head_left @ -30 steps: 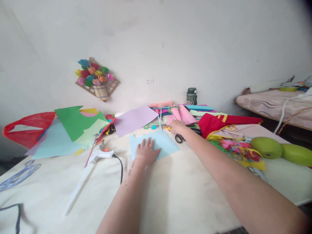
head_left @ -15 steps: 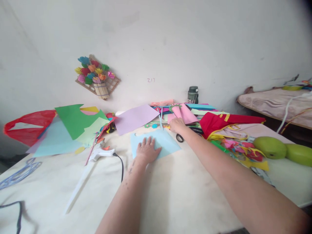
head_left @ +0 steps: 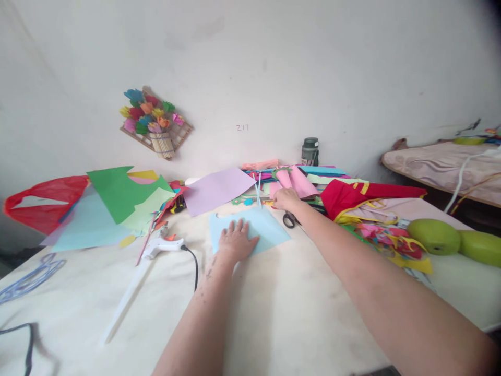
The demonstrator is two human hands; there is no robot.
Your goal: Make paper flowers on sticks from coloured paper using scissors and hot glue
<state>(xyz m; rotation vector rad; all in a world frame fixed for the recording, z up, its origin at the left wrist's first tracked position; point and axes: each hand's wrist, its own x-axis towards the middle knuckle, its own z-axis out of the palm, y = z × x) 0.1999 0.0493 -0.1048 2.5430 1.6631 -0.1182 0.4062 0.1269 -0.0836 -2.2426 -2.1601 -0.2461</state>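
Observation:
My left hand lies flat on a light blue sheet of paper, fingers spread. Farther forward, my right hand reaches to the paper pile at the back, its fingers curled down beside a folded pink paper. What those fingers hold, if anything, is hidden. Just below my right wrist are the black handles of scissors, partly covered by my forearm. Thin pale blue strips and a small blue paper flower lie left of my right hand.
To the left rests a white glue gun with a black cord. A purple sheet, a green sheet and a red plastic bag line the back. Rightward are red cloth, paper scraps and a green object. A bottle stands behind.
My right hand has shifted slightly to the right, and its forearm has moved a little, uncovering more of the scissors. My left hand stays on the blue paper.

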